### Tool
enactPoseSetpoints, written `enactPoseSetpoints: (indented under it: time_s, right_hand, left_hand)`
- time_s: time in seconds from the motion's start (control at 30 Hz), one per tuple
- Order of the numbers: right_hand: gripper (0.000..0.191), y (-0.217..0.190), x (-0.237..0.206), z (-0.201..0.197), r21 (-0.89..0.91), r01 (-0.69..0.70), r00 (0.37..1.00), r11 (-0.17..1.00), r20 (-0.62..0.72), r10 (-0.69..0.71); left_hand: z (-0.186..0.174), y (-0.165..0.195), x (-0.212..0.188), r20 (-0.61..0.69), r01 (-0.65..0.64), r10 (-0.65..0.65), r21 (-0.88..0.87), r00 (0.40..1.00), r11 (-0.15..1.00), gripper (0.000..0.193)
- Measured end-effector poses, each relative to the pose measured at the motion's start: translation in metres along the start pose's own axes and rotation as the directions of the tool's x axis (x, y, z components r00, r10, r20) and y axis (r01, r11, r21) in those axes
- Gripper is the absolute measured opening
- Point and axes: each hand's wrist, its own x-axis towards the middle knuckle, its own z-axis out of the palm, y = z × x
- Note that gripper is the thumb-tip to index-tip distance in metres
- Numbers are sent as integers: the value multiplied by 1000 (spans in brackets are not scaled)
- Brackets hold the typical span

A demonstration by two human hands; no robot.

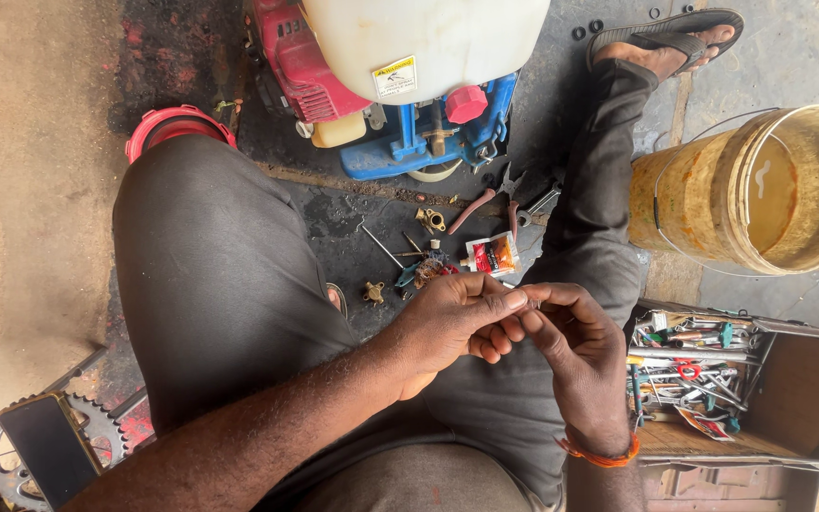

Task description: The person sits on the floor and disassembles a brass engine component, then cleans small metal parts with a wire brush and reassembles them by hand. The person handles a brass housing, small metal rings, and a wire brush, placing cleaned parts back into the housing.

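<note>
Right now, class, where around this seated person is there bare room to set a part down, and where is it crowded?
Bare: the pale concrete strip left of the grey-trousered knee. Crowded: the dark floor patch between the legs, littered with brass fittings and pliers, and the wooden toolbox, full of tools.

My arms are bare to the elbow, with no sleeves showing. On my right wrist I wear an orange band [602,458], thin and snug. My trousers [220,284] are dark grey, plain cloth, creased at the knees and dusty. On my right foot, far off in the scene, sits a dark sandal [667,38] with a wide strap across the toes.
</note>
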Motion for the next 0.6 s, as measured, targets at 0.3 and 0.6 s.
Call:
enactPoseSetpoints:
  time_s: [0.3,0.6]
  right_hand:
    - [21,0,2,-5,-30,17,1000,999,4,-17]
    - [19,0,0,-7,-52,29,999,998,-16,-30]
  left_hand:
    - [0,-3,0,11,-13,13,32,1000,999,29]
    - [1,5,-3,29,14,-14,-6,999,1000,38]
